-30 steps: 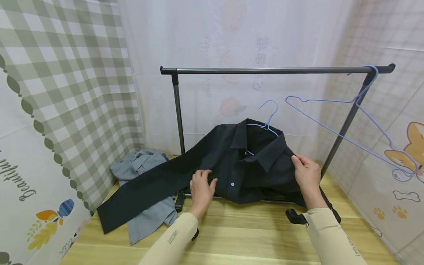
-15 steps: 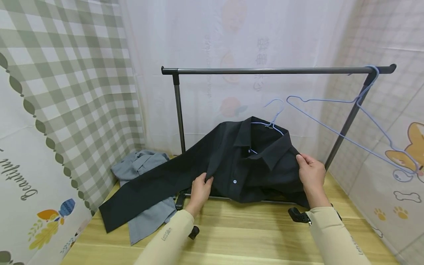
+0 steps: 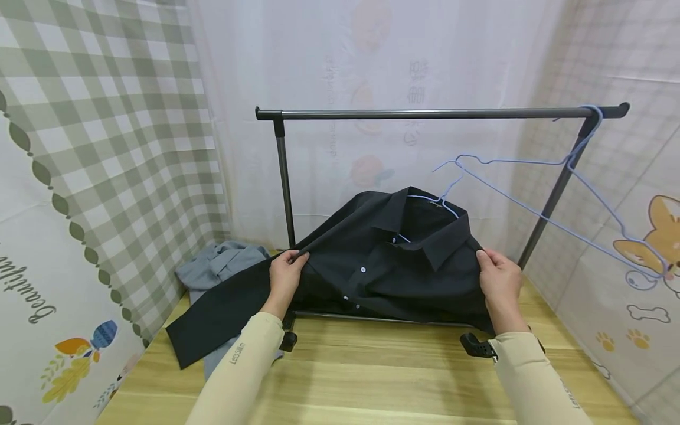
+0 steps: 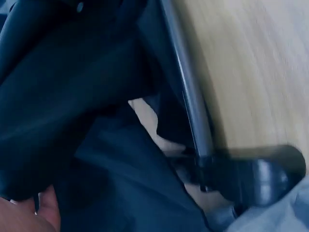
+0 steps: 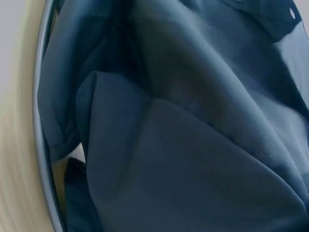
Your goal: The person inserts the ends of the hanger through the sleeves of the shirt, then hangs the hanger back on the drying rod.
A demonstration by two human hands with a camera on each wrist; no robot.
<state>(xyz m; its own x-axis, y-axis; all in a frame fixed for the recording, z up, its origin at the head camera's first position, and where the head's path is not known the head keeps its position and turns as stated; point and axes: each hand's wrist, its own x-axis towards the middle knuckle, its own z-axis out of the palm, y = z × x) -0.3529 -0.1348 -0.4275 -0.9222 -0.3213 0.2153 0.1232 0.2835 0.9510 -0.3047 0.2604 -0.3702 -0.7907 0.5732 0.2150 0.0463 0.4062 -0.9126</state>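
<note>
Cloth (image 3: 219, 262), grey and crumpled, lies partly under the black shirt (image 3: 366, 248)

Shirt (image 3: 345, 242) is plain black with white buttons (image 3: 363, 270); both wire hangers (image 3: 520, 161) are periwinkle blue, rack rail (image 3: 425, 114) is dark grey with black end fittings (image 3: 270, 114), second garment (image 3: 223, 261) is solid grey-blue. Tabletop (image 3: 382, 378) is yellow-tan wood grain, person's sleeves (image 3: 228, 383) are cream with dark lettering (image 3: 237, 353). Left curtain (image 3: 133, 106) is sage-green and white gingham edged in green leaves (image 3: 61, 204), back curtain (image 3: 297, 53) is white with faint peach fruit prints (image 3: 366, 171), right curtain (image 3: 627, 177) is white with faint grid and orange cartoon animal (image 3: 663, 223).
</note>
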